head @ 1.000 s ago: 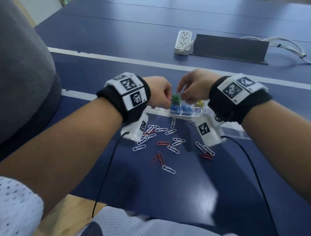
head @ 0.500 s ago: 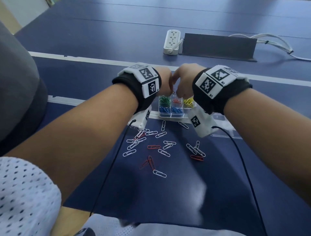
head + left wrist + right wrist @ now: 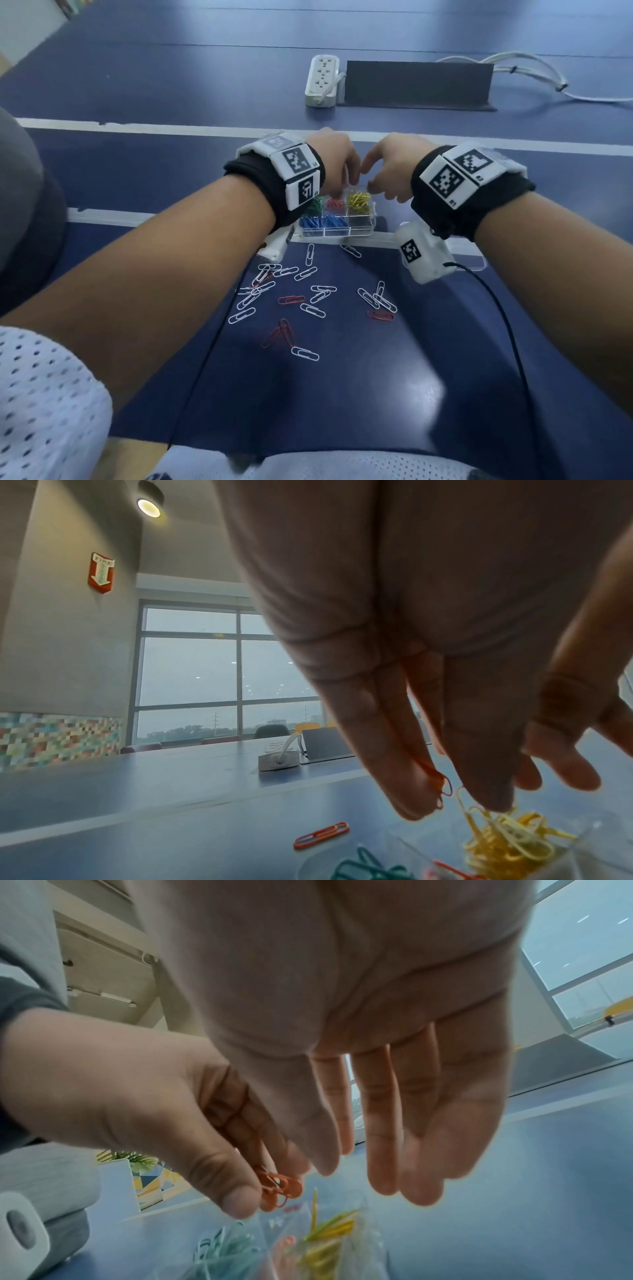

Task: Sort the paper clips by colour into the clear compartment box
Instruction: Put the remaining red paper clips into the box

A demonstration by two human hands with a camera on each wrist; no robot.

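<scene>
The clear compartment box (image 3: 359, 233) holds green, red and yellow clips in its back row and blue clips (image 3: 323, 221) in front. Both hands hover over the back row. My left hand (image 3: 349, 185) pinches a small bunch of red paper clips (image 3: 279, 1185) between thumb and fingers, just above the red compartment. These red clips (image 3: 441, 788) poke out between its fingers beside the yellow pile (image 3: 507, 840). My right hand (image 3: 387, 1177) hangs with straight fingers above the yellow clips (image 3: 329, 1231) and holds nothing. Several white clips (image 3: 312, 310) and red clips (image 3: 291, 300) lie loose on the blue table.
One red clip (image 3: 322, 835) lies on the table behind the box. A white power strip (image 3: 322, 80), a dark panel (image 3: 418, 85) and white cables (image 3: 534, 68) sit further back. A clear flat piece (image 3: 471, 255) lies right of the box. The table's near edge is by my lap.
Both hands have drawn close together over the box's back row. My right hand's fingers, curled a second ago, now hang straight. The loose clips on the table have not moved.
</scene>
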